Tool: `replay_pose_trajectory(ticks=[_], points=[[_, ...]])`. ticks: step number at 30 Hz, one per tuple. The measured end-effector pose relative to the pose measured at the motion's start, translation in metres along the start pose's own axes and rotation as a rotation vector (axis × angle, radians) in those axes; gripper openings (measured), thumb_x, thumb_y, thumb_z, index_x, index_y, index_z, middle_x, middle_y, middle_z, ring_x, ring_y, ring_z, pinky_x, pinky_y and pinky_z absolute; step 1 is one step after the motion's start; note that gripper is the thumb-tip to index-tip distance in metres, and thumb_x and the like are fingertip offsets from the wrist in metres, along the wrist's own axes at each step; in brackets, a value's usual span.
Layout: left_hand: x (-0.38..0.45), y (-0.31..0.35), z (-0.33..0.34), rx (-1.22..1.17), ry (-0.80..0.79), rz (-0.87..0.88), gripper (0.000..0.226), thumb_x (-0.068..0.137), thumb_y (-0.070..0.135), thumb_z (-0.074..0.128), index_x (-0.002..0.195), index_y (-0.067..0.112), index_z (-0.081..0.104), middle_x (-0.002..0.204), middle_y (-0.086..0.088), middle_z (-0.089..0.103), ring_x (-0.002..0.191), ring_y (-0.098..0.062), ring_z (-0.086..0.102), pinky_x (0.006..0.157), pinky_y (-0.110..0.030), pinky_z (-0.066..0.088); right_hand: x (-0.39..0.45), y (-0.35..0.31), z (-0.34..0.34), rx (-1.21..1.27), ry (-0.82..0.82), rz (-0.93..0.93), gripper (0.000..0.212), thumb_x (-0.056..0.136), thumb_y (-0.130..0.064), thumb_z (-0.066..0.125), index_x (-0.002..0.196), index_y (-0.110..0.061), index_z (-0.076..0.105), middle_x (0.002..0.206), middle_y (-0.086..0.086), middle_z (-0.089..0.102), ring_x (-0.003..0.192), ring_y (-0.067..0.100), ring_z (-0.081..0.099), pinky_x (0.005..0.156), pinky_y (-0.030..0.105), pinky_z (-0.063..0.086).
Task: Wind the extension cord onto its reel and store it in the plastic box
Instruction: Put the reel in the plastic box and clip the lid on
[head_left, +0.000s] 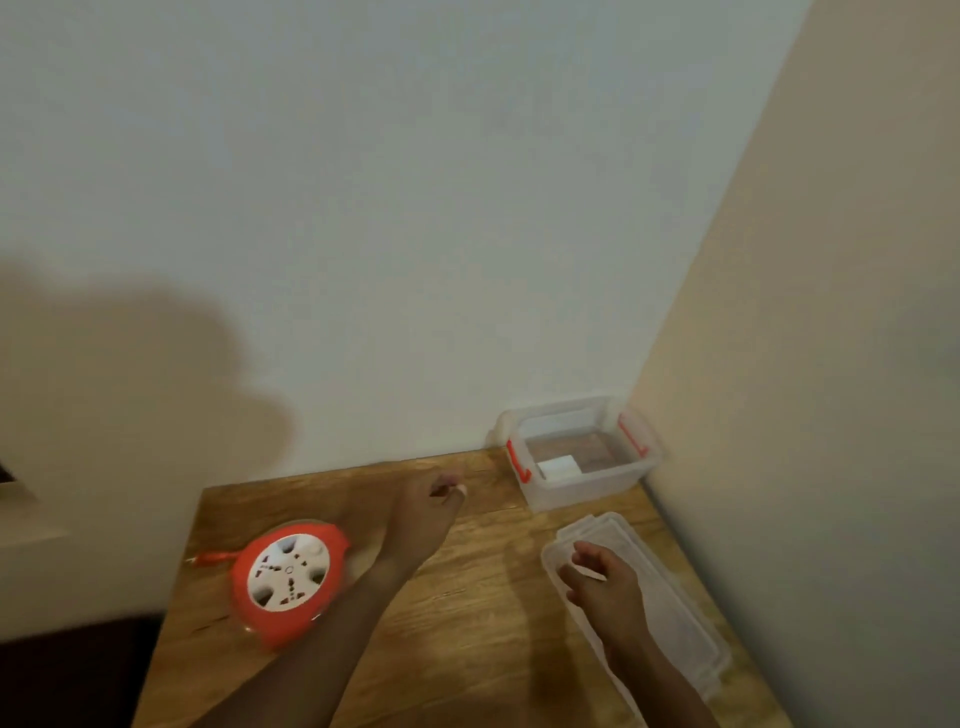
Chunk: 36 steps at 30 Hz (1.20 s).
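Sitting at lower left on the wooden table (467, 623), the orange reel (288, 584) looked nearly wound, only a short orange cord end (208, 558) poking out at its left. The plastic box (579, 449) stood open in the corner at centre right, not yet loaded. The left hand (428, 501) hovered mid-frame, fingers loosely curled, holding nothing visible; the right hand (605, 579) rested on the clear lid (675, 613), fingers curled, grip unclear. Judging by this, storing remained.

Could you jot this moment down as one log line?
reel: on table | box: open | lid: under right hand | left hand: empty
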<state>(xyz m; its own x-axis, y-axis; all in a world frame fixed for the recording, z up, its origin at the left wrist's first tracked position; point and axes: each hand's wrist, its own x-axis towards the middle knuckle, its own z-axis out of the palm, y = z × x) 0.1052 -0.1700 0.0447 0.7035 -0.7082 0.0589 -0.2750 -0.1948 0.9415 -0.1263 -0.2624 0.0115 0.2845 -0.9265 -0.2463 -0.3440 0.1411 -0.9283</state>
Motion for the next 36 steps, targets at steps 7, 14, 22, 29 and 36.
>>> replay_pose_trajectory(ticks=[7,14,22,29,36], points=[[0.02,0.044,0.076,0.01,-0.078,-0.01,0.016,0.093,0.015,0.072,0.103,0.024,0.077,0.101,0.012,0.074,0.087,0.011,0.065,0.068,-0.001,0.046,0.037,0.008,-0.073,0.016,0.04,-0.003,0.035,0.078,-0.013,0.075,0.109,-0.024,0.064,0.105,-0.008,0.066,0.098,0.012,0.063,0.083,0.038,0.057],[0.055,0.057,0.116,0.011,0.014,-0.194,0.035,0.095,0.015,0.07,0.129,0.01,0.066,0.129,-0.008,0.068,0.101,-0.021,0.065,0.082,-0.031,0.056,0.078,0.016,-0.136,-0.037,0.059,0.065,0.027,0.074,-0.019,0.077,0.095,-0.026,0.062,0.093,-0.009,0.065,0.085,0.014,0.063,0.059,0.022,0.047],[0.067,0.045,0.134,0.043,0.065,-0.355,0.056,0.091,0.018,0.074,0.141,0.005,0.052,0.147,-0.018,0.055,0.124,-0.034,0.057,0.095,-0.042,0.052,0.11,0.029,-0.152,-0.117,-0.012,0.058,0.014,0.072,-0.011,0.069,0.082,-0.019,0.068,0.082,-0.003,0.071,0.075,0.014,0.065,0.056,0.025,0.046],[0.075,0.03,0.144,0.035,0.054,-0.58,0.072,0.09,0.025,0.077,0.149,0.005,0.04,0.148,-0.02,0.051,0.117,-0.039,0.061,0.094,-0.051,0.057,0.126,0.022,-0.144,-0.155,-0.06,0.047,0.005,0.079,-0.015,0.061,0.077,-0.016,0.065,0.072,0.001,0.069,0.07,0.021,0.065,0.053,0.029,0.049],[0.078,0.02,0.158,-0.041,0.009,-0.653,0.05,0.095,0.027,0.07,0.134,-0.001,0.054,0.111,-0.015,0.065,0.088,-0.03,0.066,0.063,-0.033,0.058,0.142,0.045,-0.144,-0.651,-0.265,-0.01,0.017,0.071,-0.022,0.062,0.069,-0.027,0.046,0.069,-0.016,0.049,0.068,0.012,0.052,0.06,0.022,0.039]])
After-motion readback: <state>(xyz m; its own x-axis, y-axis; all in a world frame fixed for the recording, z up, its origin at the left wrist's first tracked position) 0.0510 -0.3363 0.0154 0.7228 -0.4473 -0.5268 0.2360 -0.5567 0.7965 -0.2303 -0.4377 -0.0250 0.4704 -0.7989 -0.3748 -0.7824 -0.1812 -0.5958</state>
